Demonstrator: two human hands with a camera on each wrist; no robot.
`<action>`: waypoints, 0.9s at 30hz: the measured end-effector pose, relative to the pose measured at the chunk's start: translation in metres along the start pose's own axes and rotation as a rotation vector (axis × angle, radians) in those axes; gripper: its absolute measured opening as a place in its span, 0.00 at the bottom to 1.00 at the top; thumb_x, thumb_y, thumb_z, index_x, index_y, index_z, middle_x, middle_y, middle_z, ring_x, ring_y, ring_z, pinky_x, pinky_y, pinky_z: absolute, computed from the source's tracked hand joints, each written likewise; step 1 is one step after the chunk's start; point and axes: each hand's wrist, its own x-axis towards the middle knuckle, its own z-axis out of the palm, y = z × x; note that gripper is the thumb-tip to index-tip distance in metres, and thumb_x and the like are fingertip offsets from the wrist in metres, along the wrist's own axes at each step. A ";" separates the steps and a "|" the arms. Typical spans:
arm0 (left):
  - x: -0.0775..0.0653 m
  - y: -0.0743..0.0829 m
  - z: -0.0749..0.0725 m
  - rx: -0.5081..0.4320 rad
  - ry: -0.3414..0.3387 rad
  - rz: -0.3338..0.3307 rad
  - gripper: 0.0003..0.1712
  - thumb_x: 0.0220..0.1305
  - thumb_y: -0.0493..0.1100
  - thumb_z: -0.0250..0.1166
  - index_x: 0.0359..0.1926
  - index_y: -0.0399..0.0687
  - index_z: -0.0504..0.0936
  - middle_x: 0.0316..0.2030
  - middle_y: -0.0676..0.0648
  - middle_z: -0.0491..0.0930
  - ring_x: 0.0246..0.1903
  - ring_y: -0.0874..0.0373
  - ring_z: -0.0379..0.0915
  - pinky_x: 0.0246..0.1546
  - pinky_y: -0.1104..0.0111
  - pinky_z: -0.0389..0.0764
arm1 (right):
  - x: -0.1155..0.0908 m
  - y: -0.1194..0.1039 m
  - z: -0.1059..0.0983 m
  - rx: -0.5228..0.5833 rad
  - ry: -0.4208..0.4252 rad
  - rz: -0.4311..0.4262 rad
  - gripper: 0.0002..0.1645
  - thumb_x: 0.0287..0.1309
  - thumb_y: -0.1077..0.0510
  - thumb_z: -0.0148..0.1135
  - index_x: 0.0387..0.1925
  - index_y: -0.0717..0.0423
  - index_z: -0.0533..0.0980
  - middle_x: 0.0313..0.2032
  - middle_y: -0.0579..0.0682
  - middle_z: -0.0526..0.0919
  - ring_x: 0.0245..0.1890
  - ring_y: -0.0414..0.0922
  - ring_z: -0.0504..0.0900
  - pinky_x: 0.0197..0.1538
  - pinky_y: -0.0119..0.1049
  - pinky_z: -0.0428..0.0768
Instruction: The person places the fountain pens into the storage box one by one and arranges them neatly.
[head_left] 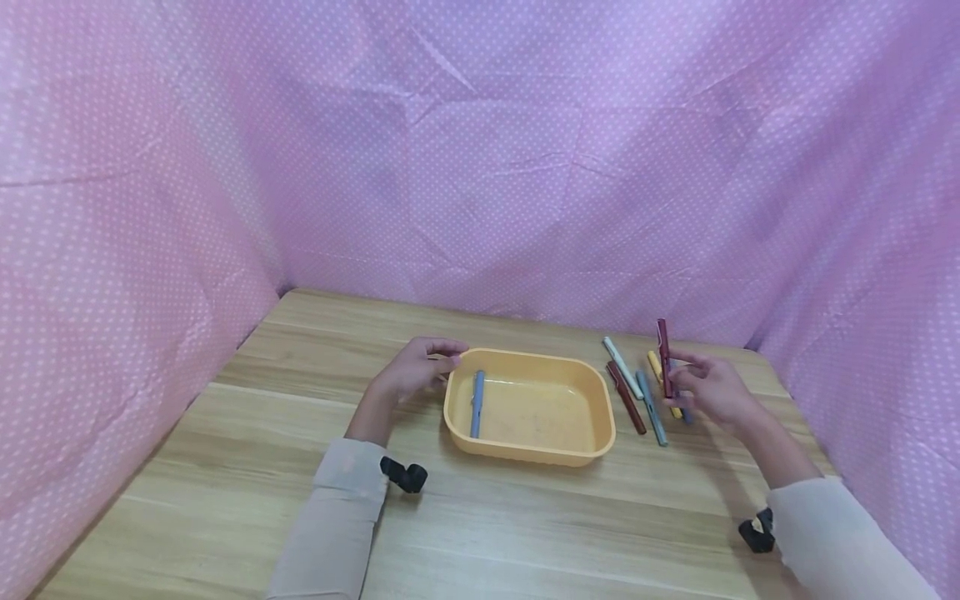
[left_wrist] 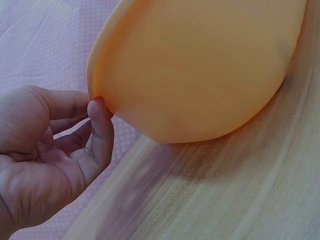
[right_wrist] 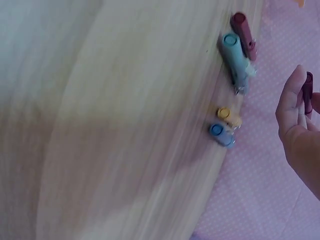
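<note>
Table (head_left: 225,467), yellow tray (head_left: 528,455), left hand (head_left: 415,369) pinching its rim; right hand (head_left: 708,387) gripping dark red pen (head_left: 663,346).
Light left grip should brace tray without tipping; right grip best kept firm at the lower end, clear of loose pens (head_left: 651,408). Dark red pen: slim, clipped, near upright, raised above table right of tray.

1. Wood-grain tabletop (head_left: 210,467): pale tan, darker streaks running roughly left to right; far corners rounded; whitish sheen toward the front.
2. Polka-dot cloth (head_left: 487,208): pink to lilac, small white dots; hangs behind the tabletop's far edge and along its left and right sides.
3. Same cloth: creased; long fold line across the left side, short diagonal crease high in the middle.
</note>
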 end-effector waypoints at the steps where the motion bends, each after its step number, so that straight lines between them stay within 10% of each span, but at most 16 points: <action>1: 0.000 0.000 0.000 0.001 0.003 -0.001 0.18 0.75 0.37 0.61 0.63 0.42 0.79 0.55 0.42 0.82 0.48 0.46 0.82 0.43 0.59 0.88 | 0.000 -0.001 0.002 -0.004 -0.006 -0.001 0.35 0.75 0.68 0.48 0.77 0.71 0.49 0.44 0.56 0.78 0.46 0.48 0.83 0.53 0.47 0.86; 27: -0.005 -0.001 0.007 -0.007 0.029 0.009 0.19 0.75 0.37 0.61 0.63 0.41 0.79 0.56 0.41 0.81 0.49 0.45 0.82 0.44 0.59 0.88 | -0.011 -0.046 0.053 -0.063 -0.095 -0.077 0.36 0.72 0.67 0.55 0.77 0.65 0.57 0.54 0.72 0.75 0.46 0.49 0.85 0.50 0.41 0.87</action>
